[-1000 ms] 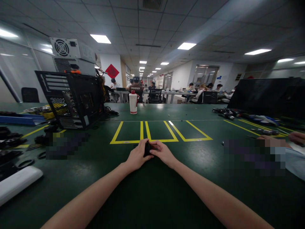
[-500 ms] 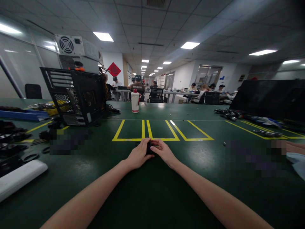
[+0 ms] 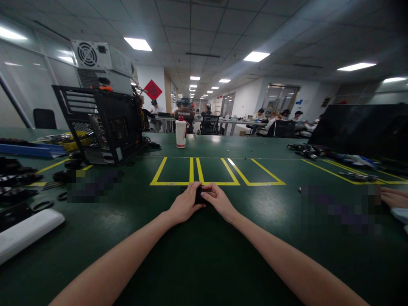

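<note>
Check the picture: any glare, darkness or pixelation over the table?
Head view: glare patches flank the left hand and right hand on the green tabletop; head view: the black object between them is too dark for detail; head view: pixelated blocks cover areas at both sides.

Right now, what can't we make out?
All in the head view:
Black object: mostly hidden by the left hand and right hand; shape unclear.
White object, left: cut off by the left edge.
Co-worker's sleeve: cut off by the right edge.
Dark purple item, right: pixelated.
</note>
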`<control>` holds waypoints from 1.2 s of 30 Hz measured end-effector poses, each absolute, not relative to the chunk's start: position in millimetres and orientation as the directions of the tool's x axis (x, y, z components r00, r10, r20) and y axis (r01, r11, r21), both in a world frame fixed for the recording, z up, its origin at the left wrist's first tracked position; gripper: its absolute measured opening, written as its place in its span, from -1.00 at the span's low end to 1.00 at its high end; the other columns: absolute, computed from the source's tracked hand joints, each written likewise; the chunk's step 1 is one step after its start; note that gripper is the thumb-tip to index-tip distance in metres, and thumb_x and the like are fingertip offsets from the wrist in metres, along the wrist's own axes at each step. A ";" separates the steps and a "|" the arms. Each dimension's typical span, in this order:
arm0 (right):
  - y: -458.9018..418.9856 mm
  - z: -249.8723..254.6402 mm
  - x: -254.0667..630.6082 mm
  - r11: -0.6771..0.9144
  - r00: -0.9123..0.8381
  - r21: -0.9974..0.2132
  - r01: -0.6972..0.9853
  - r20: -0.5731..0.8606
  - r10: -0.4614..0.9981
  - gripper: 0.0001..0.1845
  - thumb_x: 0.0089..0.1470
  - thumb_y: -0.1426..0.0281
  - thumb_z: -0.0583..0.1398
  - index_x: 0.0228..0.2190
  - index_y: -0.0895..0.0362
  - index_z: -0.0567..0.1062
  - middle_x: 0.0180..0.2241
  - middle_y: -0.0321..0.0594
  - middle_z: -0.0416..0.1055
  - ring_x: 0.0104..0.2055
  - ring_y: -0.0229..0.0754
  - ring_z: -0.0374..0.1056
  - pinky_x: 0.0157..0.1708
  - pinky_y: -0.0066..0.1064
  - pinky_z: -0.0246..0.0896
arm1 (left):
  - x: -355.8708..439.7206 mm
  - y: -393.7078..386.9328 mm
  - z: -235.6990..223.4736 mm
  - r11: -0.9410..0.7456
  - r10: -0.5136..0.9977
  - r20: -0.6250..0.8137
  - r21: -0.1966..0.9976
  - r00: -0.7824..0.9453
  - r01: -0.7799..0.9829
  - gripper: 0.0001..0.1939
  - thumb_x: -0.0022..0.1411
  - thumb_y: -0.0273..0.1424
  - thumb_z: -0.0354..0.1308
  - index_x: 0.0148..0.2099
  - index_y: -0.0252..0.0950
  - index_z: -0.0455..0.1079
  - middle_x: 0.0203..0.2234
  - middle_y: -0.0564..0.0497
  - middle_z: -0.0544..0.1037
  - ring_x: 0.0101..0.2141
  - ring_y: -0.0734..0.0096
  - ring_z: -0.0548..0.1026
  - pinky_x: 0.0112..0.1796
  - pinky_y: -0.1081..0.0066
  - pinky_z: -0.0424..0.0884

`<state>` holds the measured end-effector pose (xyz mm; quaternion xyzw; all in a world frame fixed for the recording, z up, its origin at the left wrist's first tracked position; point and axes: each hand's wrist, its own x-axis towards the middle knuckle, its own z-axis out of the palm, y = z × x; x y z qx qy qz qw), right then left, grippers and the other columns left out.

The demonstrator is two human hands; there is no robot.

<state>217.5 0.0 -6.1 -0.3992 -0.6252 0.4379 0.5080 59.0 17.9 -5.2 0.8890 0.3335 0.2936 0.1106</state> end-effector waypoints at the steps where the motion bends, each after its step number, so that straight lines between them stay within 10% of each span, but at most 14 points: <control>1: 0.0 -5.6 217.9 0.288 -0.168 -0.955 0.068 0.274 0.947 -0.72 -0.10 0.34 0.14 -0.27 0.13 0.29 -0.24 -0.24 0.29 -0.17 -0.24 0.27 -0.14 -0.32 0.18 | 59.1 17.9 -5.3 -0.753 0.658 0.448 0.393 0.606 0.528 -0.38 0.06 -0.33 0.07 0.09 -0.16 -0.19 0.01 -0.06 0.08 -0.03 0.23 0.22 -0.12 0.20 0.29; 36: -4.1 -8.7 216.5 0.284 -0.182 -0.953 0.103 0.262 0.948 -0.66 -0.08 0.34 0.12 -0.19 0.09 0.26 -0.15 -0.20 0.24 -0.11 -0.18 0.24 -0.12 -0.27 0.16 | 59.2 16.3 -4.2 -0.759 0.651 0.461 0.392 0.604 0.519 -0.40 0.06 -0.34 0.07 0.08 -0.18 -0.17 -0.01 -0.06 0.10 -0.07 0.24 0.26 -0.17 0.24 0.33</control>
